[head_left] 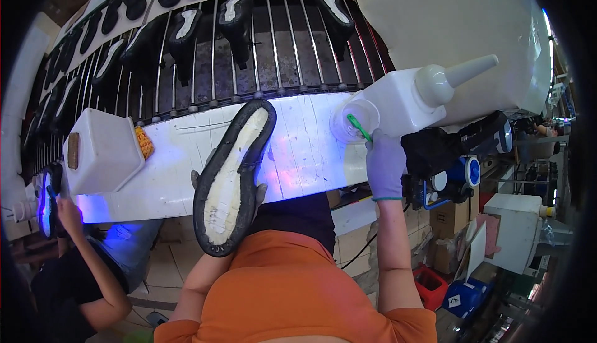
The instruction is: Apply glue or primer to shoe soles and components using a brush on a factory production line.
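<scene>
One shoe point(233, 178) in left-hand fingers point(260, 192), one green brush point(359, 127) in right-hand fingers point(375, 150), perhaps over one cup point(354, 119).

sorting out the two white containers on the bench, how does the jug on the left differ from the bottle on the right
The jug on the left is boxy with no spout showing; the bottle on the right lies tilted, its cone nozzle pointing right. The jug stands apart from both hands; the bottle sits just above the gloved right hand, which holds a green brush. Both are white plastic on the white bench.
</scene>
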Motion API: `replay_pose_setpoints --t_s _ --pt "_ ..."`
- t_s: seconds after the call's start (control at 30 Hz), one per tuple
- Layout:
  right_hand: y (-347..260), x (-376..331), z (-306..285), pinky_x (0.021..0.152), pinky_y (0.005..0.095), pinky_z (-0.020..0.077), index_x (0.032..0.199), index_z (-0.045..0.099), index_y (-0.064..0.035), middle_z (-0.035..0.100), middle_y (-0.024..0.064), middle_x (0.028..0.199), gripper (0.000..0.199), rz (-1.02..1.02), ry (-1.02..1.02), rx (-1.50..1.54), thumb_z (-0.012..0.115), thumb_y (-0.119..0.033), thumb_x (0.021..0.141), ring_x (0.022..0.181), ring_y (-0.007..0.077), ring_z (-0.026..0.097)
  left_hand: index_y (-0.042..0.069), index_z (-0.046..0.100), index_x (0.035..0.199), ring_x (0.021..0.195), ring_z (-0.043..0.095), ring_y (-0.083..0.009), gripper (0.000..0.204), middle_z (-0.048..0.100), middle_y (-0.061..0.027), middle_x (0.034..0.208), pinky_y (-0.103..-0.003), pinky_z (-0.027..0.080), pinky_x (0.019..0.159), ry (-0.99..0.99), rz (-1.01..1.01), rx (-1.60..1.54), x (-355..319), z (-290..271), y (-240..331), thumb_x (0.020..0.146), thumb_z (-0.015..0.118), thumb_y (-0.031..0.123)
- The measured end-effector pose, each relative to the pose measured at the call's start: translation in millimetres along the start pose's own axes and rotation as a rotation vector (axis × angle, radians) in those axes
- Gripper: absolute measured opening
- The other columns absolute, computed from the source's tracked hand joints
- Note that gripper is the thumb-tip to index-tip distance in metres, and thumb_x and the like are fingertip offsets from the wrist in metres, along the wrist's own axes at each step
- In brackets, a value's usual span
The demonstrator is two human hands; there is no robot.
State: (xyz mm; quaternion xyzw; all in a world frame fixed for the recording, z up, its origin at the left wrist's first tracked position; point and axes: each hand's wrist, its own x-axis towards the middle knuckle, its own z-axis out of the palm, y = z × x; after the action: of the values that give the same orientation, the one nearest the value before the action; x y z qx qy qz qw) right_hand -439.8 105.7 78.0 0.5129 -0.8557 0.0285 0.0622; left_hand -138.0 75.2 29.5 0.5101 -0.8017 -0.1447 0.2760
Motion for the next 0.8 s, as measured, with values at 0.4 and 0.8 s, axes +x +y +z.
replay_pose_setpoints --t_s 0.4,0.8 --pt "24.8 -19.7 20.2 0.049 0.0251 0.041 0.095 0.07 0.0012 0.069 0.0093 0.077 0.02 0.376 -0.197 1.026 0.066 -0.015 0.084 0.056 0.009 0.055 0.022 0.033 0.146 0.137 0.031 -0.0266 0.07 0.034 -0.0081 0.149 -0.064 0.013 0.11 -0.196 0.112 0.579 14.7 -27.9 27.7 0.088 0.046 0.059" --pt "-8.4 -3.9 -18.2 0.049 0.021 0.0319 0.106 0.065 0.0081 0.065 0.0069 0.081 0.027 0.224 -0.189 1.623 0.058 -0.011 0.089 0.057 0.0062 0.045 0.017 0.013 0.146 0.122 0.049 -0.0343 0.095 0.039 -0.0204 0.139 -0.046 0.042 0.101 0.306 0.06 -0.796 -11.4 74.9 -0.7 0.077 0.078 0.017"
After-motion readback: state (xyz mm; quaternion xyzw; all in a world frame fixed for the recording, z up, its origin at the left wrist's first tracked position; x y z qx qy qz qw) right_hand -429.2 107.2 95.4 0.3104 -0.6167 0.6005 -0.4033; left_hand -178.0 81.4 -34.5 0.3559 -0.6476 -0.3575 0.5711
